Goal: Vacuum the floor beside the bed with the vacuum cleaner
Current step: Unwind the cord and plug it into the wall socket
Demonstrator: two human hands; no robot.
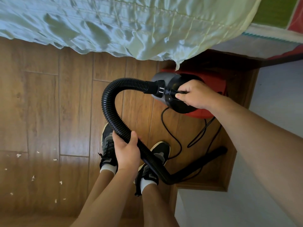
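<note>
A red and black vacuum cleaner [213, 82] hangs above the wooden floor [49, 104] at the bed's corner. My right hand [195, 94] grips its black handle together with the power plug and cord. The ribbed black hose [109, 104] curves from the vacuum's front down to my left hand [127, 149], which grips it above my shoes. Below that hand the hose meets a rigid black tube [205, 163] running to the right. The bed [114, 25] with a pale green sheet spans the top.
Small white scraps [18, 155] lie scattered on the floor at the lower left. A black power cord [173, 138] loops on the floor under the vacuum. A grey wall [270, 99] bounds the right side, and my two shoes stand in the middle.
</note>
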